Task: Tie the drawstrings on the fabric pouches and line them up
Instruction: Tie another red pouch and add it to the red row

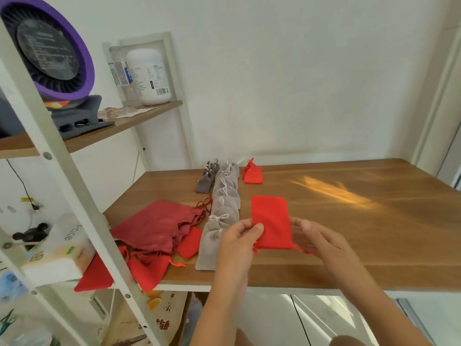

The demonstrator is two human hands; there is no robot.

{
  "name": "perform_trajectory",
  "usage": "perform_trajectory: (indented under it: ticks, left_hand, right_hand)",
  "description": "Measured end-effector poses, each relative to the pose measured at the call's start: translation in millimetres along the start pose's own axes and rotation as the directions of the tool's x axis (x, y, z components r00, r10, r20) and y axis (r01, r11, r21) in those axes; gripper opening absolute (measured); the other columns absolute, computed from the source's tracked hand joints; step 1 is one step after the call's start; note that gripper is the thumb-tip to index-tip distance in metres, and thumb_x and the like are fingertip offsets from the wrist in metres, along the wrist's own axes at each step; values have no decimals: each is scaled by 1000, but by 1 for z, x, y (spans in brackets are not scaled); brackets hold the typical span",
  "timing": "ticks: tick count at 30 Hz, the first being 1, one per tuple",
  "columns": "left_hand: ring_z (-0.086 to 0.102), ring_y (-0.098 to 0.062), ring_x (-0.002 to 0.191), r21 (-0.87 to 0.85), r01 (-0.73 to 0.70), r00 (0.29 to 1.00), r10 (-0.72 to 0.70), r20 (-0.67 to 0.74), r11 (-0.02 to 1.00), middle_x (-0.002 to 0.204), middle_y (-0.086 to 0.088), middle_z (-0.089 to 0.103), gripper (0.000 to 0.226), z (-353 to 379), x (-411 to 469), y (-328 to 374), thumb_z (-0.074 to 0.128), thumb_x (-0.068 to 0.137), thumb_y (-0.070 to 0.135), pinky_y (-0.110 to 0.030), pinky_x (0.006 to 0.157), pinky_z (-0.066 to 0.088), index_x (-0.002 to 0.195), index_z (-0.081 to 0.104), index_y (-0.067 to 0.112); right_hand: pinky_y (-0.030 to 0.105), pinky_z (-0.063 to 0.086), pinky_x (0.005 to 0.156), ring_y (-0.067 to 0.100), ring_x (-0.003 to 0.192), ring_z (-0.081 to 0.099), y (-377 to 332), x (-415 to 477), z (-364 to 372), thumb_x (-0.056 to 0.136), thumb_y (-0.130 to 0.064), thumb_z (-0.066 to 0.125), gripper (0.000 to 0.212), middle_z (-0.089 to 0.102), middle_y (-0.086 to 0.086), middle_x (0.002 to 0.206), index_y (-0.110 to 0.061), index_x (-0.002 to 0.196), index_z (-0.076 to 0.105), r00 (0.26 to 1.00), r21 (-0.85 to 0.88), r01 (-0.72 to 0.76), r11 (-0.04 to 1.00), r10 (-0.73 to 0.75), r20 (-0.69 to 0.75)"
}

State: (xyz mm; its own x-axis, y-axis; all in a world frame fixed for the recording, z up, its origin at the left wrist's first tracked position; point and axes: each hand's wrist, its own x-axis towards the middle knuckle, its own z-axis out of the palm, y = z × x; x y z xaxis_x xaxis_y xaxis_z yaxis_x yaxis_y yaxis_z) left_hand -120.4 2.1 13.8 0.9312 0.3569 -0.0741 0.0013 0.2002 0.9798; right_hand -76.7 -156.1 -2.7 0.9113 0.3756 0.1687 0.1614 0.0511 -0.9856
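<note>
view: head, worn by the person | faces: forward and down over the wooden table (349, 233) toward the white wall (299, 83) | range: close above left hand (238, 237) and right hand (315, 237) at the red pouch (272, 221) | lens: wide-angle, shelf rack (72, 186) bowed along the left edge

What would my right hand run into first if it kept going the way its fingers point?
The red pouch it holds comes first. Beyond that, your right hand would probably reach the row of grey pouches, though depth is unclear.
</note>
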Motion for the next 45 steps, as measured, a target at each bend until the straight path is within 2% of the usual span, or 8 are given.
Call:
perform_trajectory:
  ticks: [5,9,15,20,25,31,38,45]
  left_hand:
    - [69,-15,82,-58,-20,1000,18,-24,998,86,-4,75,11,8,-17,-17,59,92,8,-36,85,55,99,67,7]
    - [67,-7,74,-19,-36,999,37,10,999,81,2,74,11,10,-28,-29,58,94,11,-21,66,54,99,67,12]
    - [58,-4,58,261,-82,990,48,132,962,68,5,68,15,6,-33,-43,55,96,20,-16,55,47,99,68,13]
    - [44,0,52,395,-98,965,-9,261,913,57,12,61,19,4,-35,-46,52,98,19,-14,57,39,95,71,16]
    - [47,0,55,365,-63,972,-26,234,929,60,11,60,27,3,-34,-44,46,101,19,-13,58,41,93,72,18]
    - [50,-6,55,367,-25,978,-53,203,930,58,6,59,39,-4,-33,-41,42,102,25,-17,56,42,71,64,13]
    - [46,-4,55,15,-13,986,15,-164,1000,55,9,53,50,-16,-23,-34,50,97,18,-26,57,33,48,60,20]
    - [56,-3,67,-402,-11,995,-31,-98,916,76,5,67,18,-10,-27,-19,53,90,16,-17,57,38,89,69,10]
  right_hand:
    - [27,50,85,15,87,68,-3,-22,-3,72,-49,65,50,72,-3,89,-39,120,59,998,-277,-41,960,55,44]
    - [25,40,62,7,61,51,7,-29,-6,90,-28,63,10,57,-8,63,-25,94,71,998,-358,20,934,3,65]
    - [26,35,60,13,59,46,15,-28,-16,96,-19,55,19,57,1,65,-18,85,69,998,-458,32,888,-56,-40]
    - [11,37,59,-4,58,51,15,-32,-19,95,4,44,46,61,-23,65,-35,86,67,996,-399,31,916,-64,-69]
    - [16,38,56,1,50,47,19,-32,-23,93,-3,54,22,56,-16,55,-12,83,72,996,-464,-17,886,-24,-82]
    - [15,32,50,2,49,43,21,-32,-23,94,-23,58,28,49,-17,47,-23,67,64,987,-560,-44,827,-51,-152]
    - [15,30,49,1,45,43,8,-26,-34,94,-22,57,37,48,-16,42,-6,62,63,973,-522,-80,849,-47,-226]
    - [17,30,50,3,47,44,1,-22,-34,93,-23,60,36,55,-12,49,-14,58,62,954,-507,9,862,-160,-255]
